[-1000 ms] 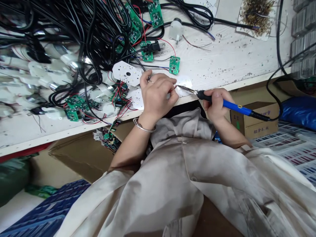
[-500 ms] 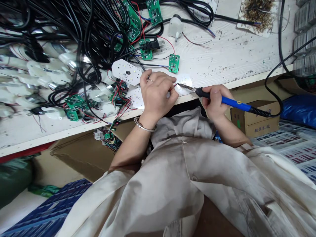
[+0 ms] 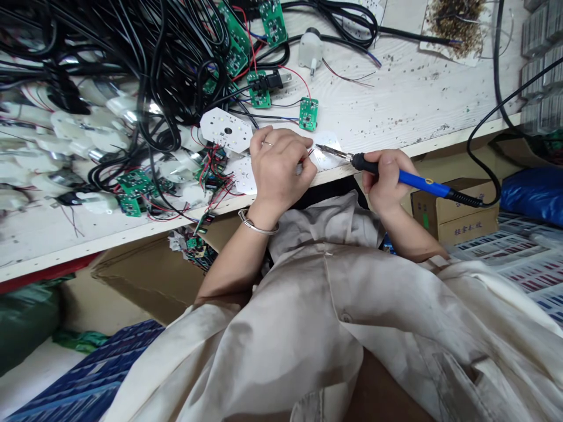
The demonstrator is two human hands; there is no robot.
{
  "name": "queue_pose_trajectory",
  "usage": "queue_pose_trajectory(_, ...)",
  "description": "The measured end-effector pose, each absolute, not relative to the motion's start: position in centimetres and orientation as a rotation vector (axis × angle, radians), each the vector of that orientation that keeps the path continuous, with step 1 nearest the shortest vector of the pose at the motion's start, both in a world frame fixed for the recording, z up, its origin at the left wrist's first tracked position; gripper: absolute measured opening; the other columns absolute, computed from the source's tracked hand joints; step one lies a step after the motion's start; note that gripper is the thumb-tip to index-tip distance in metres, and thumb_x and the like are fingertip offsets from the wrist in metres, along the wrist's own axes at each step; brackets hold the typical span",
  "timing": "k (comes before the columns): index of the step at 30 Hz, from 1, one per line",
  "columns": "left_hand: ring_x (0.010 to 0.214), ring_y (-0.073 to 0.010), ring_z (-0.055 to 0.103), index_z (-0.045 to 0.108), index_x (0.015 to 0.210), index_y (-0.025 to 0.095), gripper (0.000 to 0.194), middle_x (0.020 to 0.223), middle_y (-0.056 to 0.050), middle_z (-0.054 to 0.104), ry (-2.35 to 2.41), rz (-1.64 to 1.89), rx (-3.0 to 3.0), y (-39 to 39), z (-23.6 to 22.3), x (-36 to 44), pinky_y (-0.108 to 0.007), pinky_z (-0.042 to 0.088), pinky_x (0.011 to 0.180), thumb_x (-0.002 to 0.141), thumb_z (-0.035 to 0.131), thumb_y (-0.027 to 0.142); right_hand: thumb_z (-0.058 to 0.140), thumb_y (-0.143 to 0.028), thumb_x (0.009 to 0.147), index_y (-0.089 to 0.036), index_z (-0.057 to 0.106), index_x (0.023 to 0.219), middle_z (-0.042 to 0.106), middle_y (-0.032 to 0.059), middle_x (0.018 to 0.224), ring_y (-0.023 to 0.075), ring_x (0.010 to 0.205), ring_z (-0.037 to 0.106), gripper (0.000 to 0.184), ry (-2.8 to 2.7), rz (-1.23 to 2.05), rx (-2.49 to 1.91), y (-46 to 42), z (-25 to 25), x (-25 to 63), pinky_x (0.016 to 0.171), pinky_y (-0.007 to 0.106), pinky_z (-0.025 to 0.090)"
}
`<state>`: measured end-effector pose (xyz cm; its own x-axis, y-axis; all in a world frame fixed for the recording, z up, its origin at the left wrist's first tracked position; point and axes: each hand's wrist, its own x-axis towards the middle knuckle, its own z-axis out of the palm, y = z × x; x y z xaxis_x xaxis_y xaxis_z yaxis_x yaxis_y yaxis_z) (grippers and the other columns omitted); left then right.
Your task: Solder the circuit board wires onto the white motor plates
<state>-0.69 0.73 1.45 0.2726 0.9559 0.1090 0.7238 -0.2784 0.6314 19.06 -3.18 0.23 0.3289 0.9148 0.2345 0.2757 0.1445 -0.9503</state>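
The right hand (image 3: 387,181) is clamped on a blue soldering iron (image 3: 417,181), its tip just beside a white LED board (image 3: 329,151) on the bench (image 3: 396,88). The left hand (image 3: 279,176) curls together over a red wire (image 3: 307,155), hiding the grip. Green circuit boards (image 3: 308,113) and black cables (image 3: 153,76) lie beyond. Print on a carton (image 3: 453,214) is too blurred to read.

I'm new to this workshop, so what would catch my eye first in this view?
First, the blue-handled soldering iron, held in the right hand at the front edge of the white bench, its tip near the left hand. Up to the left sprawls a dense tangle of black cables, with green circuit boards scattered around it.
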Motion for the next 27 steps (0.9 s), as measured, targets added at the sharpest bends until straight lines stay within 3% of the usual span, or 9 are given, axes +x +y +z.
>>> queue_pose_trajectory(4,0.111,-0.0236,0.067,0.057,0.079,0.026,0.012,0.104,0.002,0.076,1.5,0.727,2.127,0.7,1.2,-0.8,-0.052,0.033,0.118,0.087,0.057,0.017,0.051,-0.063,0.095,-0.025,0.067,0.079,0.042,-0.0091,0.044,0.0066,0.033,0.042,0.045,-1.095,0.765,-1.346,-3.3,0.6,18.9,0.04,0.024,0.041)
queue_pose_trajectory(8,0.103,-0.0235,0.071,0.056,0.074,0.024,0.014,0.098,0.002,0.078,1.486,0.852,2.211,0.7,1.1,-0.9,-0.05,0.04,0.109,0.086,0.059,0.018,0.05,-0.062,0.095,-0.024,0.067,0.08,0.041,-0.0096,0.044,0.006,0.03,0.039,0.044,-1.02,0.736,-1.337,-3.0,0.9,19.2,0.034,0.021,0.031)
queue_pose_trajectory(13,0.092,-0.0229,0.076,0.06,0.077,0.024,0.013,0.094,0.001,0.08,1.367,1.095,2.305,1.2,0.7,-1.2,-0.046,0.046,0.1,0.086,0.066,0.017,0.049,-0.062,0.095,-0.023,0.062,0.083,0.038,-0.0116,0.044,0.0048,0.029,0.036,0.043,-0.827,0.387,-1.305,1.0,1.5,23.8,0.032,0.018,0.025)
queue_pose_trajectory(17,0.093,-0.0229,0.077,0.064,0.085,0.024,0.008,0.096,0.0,0.08,1.316,1.091,2.364,1.4,0.7,-1.5,-0.043,0.048,0.095,0.09,0.067,0.018,0.049,-0.069,0.092,-0.023,0.058,0.085,0.041,-0.0114,0.049,0.0036,0.03,0.034,0.048,-0.738,0.19,-1.362,5.7,1.6,28.5,0.03,0.018,0.021)
queue_pose_trajectory(21,0.095,-0.0225,0.077,0.064,0.086,0.024,0.007,0.097,0.0,0.08,1.316,1.07,2.406,1.3,0.8,-1.5,-0.043,0.047,0.097,0.091,0.068,0.02,0.048,-0.077,0.088,-0.023,0.057,0.087,0.041,-0.0103,0.052,0.0041,0.033,0.036,0.055,-0.831,0.227,-1.405,8.8,1.0,29.5,0.031,0.018,0.022)
queue_pose_trajectory(27,0.093,-0.0218,0.076,0.064,0.087,0.024,0.007,0.097,0.001,0.081,1.34,1.074,2.419,1.3,0.6,-1.4,-0.043,0.046,0.097,0.091,0.07,0.023,0.043,-0.073,0.094,-0.024,0.061,0.09,0.043,-0.0076,0.057,0.0056,0.038,0.044,0.053,-0.999,0.285,-1.439,9.2,-0.1,29.2,0.038,0.021,0.034)
